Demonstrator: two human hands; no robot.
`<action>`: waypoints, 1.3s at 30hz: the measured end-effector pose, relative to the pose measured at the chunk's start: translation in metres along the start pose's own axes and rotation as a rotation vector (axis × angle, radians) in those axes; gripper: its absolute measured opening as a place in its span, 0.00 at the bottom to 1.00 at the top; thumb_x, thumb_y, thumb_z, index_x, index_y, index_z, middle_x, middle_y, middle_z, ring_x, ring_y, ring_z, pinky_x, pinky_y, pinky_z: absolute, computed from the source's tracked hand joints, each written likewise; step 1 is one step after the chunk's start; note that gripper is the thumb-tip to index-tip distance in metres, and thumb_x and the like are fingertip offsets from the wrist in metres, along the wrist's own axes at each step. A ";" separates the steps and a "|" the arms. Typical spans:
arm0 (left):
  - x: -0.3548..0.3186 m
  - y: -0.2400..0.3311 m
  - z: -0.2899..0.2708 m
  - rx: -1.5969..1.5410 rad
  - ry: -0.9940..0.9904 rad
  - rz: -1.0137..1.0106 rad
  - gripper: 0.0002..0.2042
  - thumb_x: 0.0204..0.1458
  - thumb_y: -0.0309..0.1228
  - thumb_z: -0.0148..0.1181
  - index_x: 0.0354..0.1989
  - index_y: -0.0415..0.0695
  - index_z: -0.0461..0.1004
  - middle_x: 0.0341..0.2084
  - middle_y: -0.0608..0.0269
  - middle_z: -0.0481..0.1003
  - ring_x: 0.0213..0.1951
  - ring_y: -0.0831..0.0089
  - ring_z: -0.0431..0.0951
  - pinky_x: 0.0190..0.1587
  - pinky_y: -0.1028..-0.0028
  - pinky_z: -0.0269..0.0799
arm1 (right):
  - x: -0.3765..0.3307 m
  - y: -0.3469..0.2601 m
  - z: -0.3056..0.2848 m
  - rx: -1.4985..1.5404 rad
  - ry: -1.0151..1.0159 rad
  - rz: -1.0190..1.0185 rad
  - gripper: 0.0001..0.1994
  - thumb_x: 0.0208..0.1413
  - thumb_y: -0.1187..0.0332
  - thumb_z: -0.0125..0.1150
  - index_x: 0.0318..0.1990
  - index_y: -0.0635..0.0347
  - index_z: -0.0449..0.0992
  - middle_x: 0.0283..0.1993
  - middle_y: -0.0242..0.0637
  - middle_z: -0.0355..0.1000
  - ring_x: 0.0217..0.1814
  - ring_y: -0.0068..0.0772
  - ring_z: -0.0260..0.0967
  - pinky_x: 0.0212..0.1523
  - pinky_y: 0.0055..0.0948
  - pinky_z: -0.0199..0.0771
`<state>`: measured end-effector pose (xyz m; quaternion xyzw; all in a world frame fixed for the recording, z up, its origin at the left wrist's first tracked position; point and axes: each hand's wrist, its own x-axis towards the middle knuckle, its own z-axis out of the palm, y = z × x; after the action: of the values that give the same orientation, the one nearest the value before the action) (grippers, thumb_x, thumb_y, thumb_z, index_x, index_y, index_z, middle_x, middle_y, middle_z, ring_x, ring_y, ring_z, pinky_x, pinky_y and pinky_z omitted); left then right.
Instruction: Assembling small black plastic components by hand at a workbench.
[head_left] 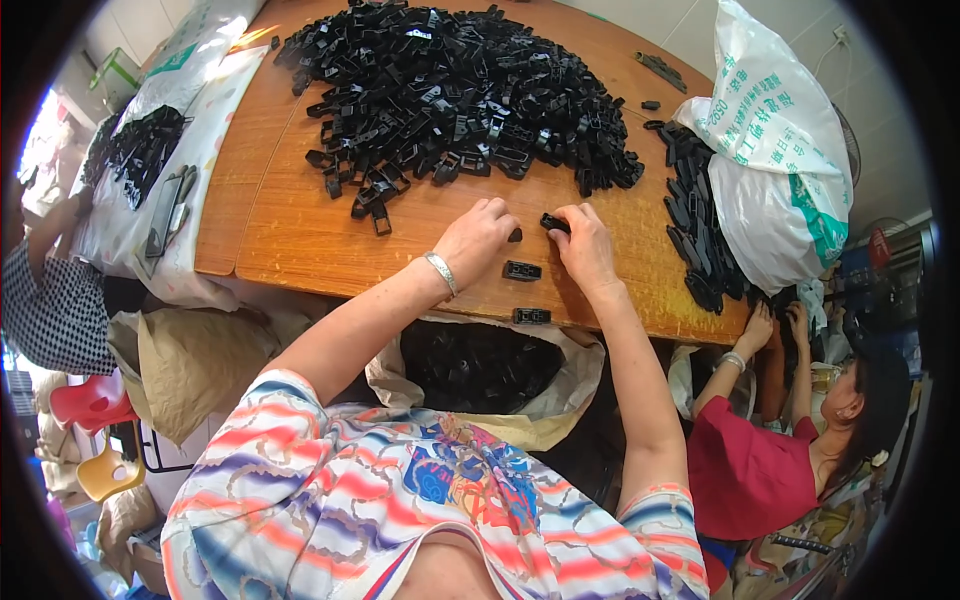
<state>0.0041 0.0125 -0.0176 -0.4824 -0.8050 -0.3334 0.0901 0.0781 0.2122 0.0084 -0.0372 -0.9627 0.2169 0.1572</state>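
My left hand (474, 241) is closed near the table's front edge, with a small black plastic piece (515, 235) showing at its fingertips; most of that piece is hidden. Just to the right, my right hand (586, 246) pinches a black plastic clip-like part (553, 223) between thumb and fingers. Between my wrists, a black rectangular part (523, 271) lies on the wooden table (290, 230). A similar black part (531, 316) rests closer to me at the edge. Beyond my hands spreads a large heap of black plastic frame-shaped pieces (450, 95).
Below the table edge, an open sack (480, 370) holds black parts. Long black pieces (690, 215) are piled at right beside a white plastic bag (775, 150). A person in a red top (750, 465) works at right; another in a checkered sleeve (55, 310) is at far left.
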 end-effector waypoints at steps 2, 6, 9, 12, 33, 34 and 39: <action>0.004 0.006 -0.003 -0.016 -0.012 0.004 0.12 0.48 0.23 0.58 0.43 0.40 0.75 0.40 0.54 0.73 0.47 0.56 0.72 0.50 0.65 0.72 | -0.003 0.000 -0.001 0.007 0.007 0.009 0.11 0.49 0.76 0.67 0.41 0.60 0.76 0.42 0.45 0.71 0.43 0.55 0.73 0.43 0.45 0.74; 0.014 0.007 0.004 -0.203 -0.027 -0.146 0.13 0.49 0.23 0.59 0.44 0.40 0.74 0.40 0.53 0.72 0.48 0.56 0.72 0.49 0.63 0.72 | -0.005 0.001 0.001 0.033 0.018 0.006 0.12 0.49 0.77 0.67 0.42 0.60 0.76 0.42 0.46 0.71 0.43 0.56 0.73 0.43 0.45 0.74; 0.016 -0.002 0.014 -0.056 0.000 -0.080 0.13 0.50 0.23 0.59 0.45 0.40 0.74 0.40 0.52 0.71 0.46 0.55 0.71 0.49 0.63 0.72 | -0.003 -0.001 0.002 0.054 0.027 -0.014 0.12 0.48 0.77 0.67 0.42 0.59 0.76 0.42 0.46 0.71 0.43 0.56 0.73 0.43 0.45 0.74; 0.015 0.001 0.016 0.056 0.048 0.040 0.12 0.50 0.23 0.58 0.45 0.40 0.74 0.39 0.52 0.71 0.44 0.55 0.71 0.48 0.64 0.72 | -0.006 0.001 0.004 0.064 0.041 -0.002 0.12 0.48 0.77 0.67 0.42 0.59 0.76 0.43 0.45 0.71 0.43 0.55 0.73 0.42 0.45 0.74; 0.021 -0.001 0.008 -0.100 -0.111 0.149 0.12 0.49 0.23 0.59 0.43 0.43 0.76 0.38 0.54 0.70 0.44 0.55 0.72 0.49 0.64 0.71 | -0.012 -0.002 0.006 0.089 0.098 0.000 0.12 0.50 0.78 0.65 0.43 0.61 0.76 0.42 0.45 0.71 0.43 0.53 0.72 0.42 0.41 0.74; 0.022 -0.004 0.006 -0.098 -0.111 0.149 0.12 0.49 0.23 0.59 0.43 0.43 0.76 0.38 0.54 0.70 0.44 0.55 0.72 0.49 0.64 0.71 | -0.012 -0.002 0.007 0.095 0.102 -0.004 0.12 0.50 0.78 0.65 0.43 0.61 0.76 0.42 0.45 0.71 0.43 0.53 0.72 0.42 0.41 0.74; 0.024 -0.007 0.010 -0.208 -0.133 0.043 0.11 0.54 0.24 0.57 0.46 0.42 0.75 0.39 0.52 0.70 0.44 0.53 0.72 0.49 0.63 0.71 | -0.010 0.002 0.012 0.096 0.141 -0.030 0.11 0.51 0.75 0.65 0.42 0.57 0.77 0.42 0.44 0.71 0.42 0.54 0.73 0.41 0.44 0.75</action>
<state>-0.0125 0.0342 -0.0170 -0.5272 -0.7598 -0.3804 -0.0072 0.0841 0.2078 -0.0053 -0.0306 -0.9382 0.2573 0.2294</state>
